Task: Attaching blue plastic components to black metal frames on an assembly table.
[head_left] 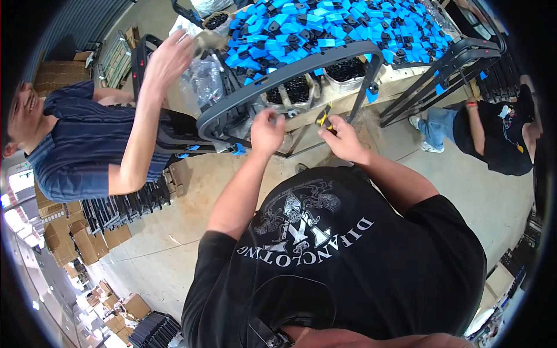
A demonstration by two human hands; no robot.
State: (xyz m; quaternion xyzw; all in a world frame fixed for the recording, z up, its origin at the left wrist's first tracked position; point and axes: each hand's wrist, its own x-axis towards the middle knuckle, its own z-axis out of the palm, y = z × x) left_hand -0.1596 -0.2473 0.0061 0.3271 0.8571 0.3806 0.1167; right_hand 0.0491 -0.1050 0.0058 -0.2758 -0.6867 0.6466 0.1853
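The tool (325,119) in my right fingers (337,122) has a plastic-looking handle. The frame (290,71) looks like smooth, matt-coated metal, and the clips (336,30) are smooth plastic with a slight gloss. The worktop (397,76) is bare, matt wood; the bag (203,81) is crinkled, glossy plastic film; my shirt (383,261) is matt cloth, the floor (156,249) smooth concrete.

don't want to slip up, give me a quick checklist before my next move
1. Yellow-and-black tool held in right hand: ok
2. Left hand empty: cannot tell, blurred
3. Black frame in front of both hands: ok
4. Co-worker's raised hand apart from the tool: ok, off to the left
5. Blue-and-black parts laid out in order: not ok, heaped loosely
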